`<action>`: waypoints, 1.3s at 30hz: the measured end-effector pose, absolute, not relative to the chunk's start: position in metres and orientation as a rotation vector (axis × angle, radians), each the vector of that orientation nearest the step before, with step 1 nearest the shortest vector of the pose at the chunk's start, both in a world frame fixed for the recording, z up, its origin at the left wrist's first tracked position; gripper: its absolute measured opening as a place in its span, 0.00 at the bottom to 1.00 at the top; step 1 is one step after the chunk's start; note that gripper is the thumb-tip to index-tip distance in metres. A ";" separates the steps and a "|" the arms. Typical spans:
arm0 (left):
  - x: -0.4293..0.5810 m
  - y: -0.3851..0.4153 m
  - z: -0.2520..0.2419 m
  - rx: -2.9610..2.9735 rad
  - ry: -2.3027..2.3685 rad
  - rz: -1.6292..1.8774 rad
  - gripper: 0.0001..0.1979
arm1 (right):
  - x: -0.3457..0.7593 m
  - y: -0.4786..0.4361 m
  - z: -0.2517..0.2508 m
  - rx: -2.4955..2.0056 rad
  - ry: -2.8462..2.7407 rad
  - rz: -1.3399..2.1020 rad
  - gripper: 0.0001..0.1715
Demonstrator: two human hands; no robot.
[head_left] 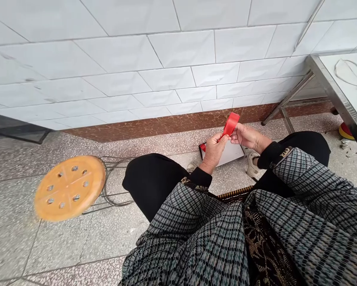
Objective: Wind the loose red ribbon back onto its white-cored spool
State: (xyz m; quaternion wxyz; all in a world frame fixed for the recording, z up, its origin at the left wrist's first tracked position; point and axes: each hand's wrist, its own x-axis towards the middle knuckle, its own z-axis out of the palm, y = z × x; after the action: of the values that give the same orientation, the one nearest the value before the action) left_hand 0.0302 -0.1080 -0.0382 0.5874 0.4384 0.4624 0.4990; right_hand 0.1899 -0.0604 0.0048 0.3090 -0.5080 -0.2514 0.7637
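I sit with my knees apart, looking down at the floor. Both hands hold a red strip of ribbon or paper [231, 124] out in front of my knees. My left hand [214, 151] pinches its lower end with the fingers closed. My right hand [247, 137] grips the strip at its middle, fingers curled round it, and the upper end stands up above the hands. Below the hands a flat white box [232, 153] with a dark rim lies on the floor between my feet.
An orange round stool [68, 187] with a wire frame stands on the speckled floor at the left. A white tiled wall [136, 67] rises ahead. A steel table [342, 99] with a white cord on it is at the right, its folding legs near the wall.
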 end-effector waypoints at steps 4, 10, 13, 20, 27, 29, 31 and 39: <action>0.029 -0.107 -0.037 1.025 1.108 1.168 0.21 | 0.194 -0.062 0.005 -1.283 -0.715 2.148 0.14; 0.027 -0.107 -0.025 1.129 1.059 1.186 0.20 | 0.203 -0.062 0.003 -1.247 -0.823 2.290 0.21; 0.026 -0.106 -0.023 1.145 0.991 1.142 0.20 | 0.206 -0.063 0.000 -1.244 -0.865 2.324 0.23; 0.022 -0.103 -0.028 1.077 0.922 1.101 0.24 | 0.215 -0.058 -0.012 -1.142 -1.184 2.298 0.29; 0.019 -0.104 -0.029 0.907 0.974 1.011 0.23 | 0.224 -0.043 -0.025 -1.200 -1.689 1.499 0.19; 0.019 -0.104 -0.029 0.896 0.950 1.008 0.23 | 0.222 -0.044 -0.028 -1.186 -1.710 1.453 0.18; 0.019 -0.105 -0.028 0.891 0.937 1.014 0.22 | 0.218 -0.046 -0.029 -1.177 -1.672 1.450 0.16; 0.029 -0.106 -0.040 0.885 1.065 1.226 0.19 | 0.203 -0.048 -0.017 -1.276 -1.272 1.491 0.07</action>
State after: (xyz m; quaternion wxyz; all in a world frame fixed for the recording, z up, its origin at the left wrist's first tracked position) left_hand 0.0291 -0.1057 -0.0399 0.6022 0.3820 0.4597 0.5293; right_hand 0.2032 -0.0477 -0.0169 0.3910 -0.5022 -0.5005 0.5868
